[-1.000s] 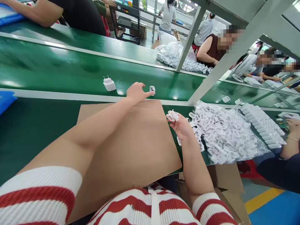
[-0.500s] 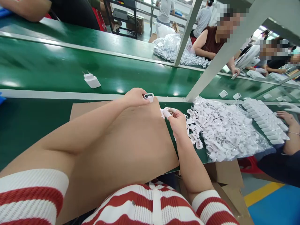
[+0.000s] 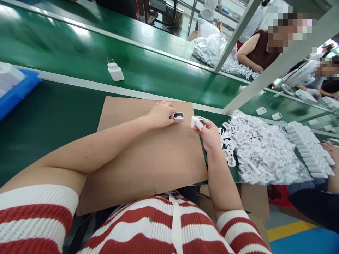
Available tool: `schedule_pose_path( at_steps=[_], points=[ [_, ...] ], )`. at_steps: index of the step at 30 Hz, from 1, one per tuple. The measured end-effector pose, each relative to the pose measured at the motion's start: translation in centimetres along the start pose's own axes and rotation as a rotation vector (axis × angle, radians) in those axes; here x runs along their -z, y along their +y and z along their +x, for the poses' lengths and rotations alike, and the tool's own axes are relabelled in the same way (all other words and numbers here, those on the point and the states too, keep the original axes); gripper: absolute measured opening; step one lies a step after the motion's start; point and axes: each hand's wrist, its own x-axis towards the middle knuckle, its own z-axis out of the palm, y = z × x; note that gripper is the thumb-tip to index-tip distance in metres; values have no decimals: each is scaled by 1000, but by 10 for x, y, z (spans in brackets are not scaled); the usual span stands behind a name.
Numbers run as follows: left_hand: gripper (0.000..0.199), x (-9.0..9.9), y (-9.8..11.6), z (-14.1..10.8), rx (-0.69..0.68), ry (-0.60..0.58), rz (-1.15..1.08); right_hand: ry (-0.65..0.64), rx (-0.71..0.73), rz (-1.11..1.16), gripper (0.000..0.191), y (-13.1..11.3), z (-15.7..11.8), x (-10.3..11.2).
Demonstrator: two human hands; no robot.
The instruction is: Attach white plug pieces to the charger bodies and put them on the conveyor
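Observation:
Over the brown cardboard sheet point(image 3: 153, 155), my left hand point(image 3: 162, 114) is closed round a white charger housing point(image 3: 179, 116). The housing's open oval end faces right and shows a dark inside. To its right, my right hand point(image 3: 209, 132) pinches a small white plastic charger part point(image 3: 196, 122) between thumb and fingers. A short gap separates this part from the housing. Close to the right wrist lie loose white plastic pieces point(image 3: 228, 143), beside a clear bag full of similar pieces point(image 3: 265, 151).
A white two-pin charger point(image 3: 116, 71) lies on the green conveyor point(image 3: 148, 63). At left is a blue tray point(image 3: 19, 93) with white pieces. A metal post point(image 3: 238, 91) rises behind the bag. White housings point(image 3: 308, 148) stand in rows at right, near another person's hand point(image 3: 331, 151).
The view has shifted left, bringing the blue tray into sight. My right hand has turned the small white part so its wider end points toward the housing. Both hands keep their hold.

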Motion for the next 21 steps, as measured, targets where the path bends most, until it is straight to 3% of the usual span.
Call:
schedule_pose_path(
  at_steps=[5,9,11,15,18,21],
  points=[
    [65,-10,-21,-4,51,123,-235,16,15,-23,43,-1,-1,-1],
    [52,-13,-38,-22,-9,167,-254,2,24,-17,44,0,-2,-4],
    [58,-14,-40,-35,-63,159,-223,-36,36,-12,42,1,-3,-7],
    [73,-17,-33,-61,102,249,-305,-93,42,-43,39,3,-8,-12],
    [70,-17,-24,-79,207,185,-410,-110,32,-94,36,3,-13,-17],
    [91,-13,-17,-96,136,92,-390,-134,9,-136,35,3,-17,-21]
  ],
)
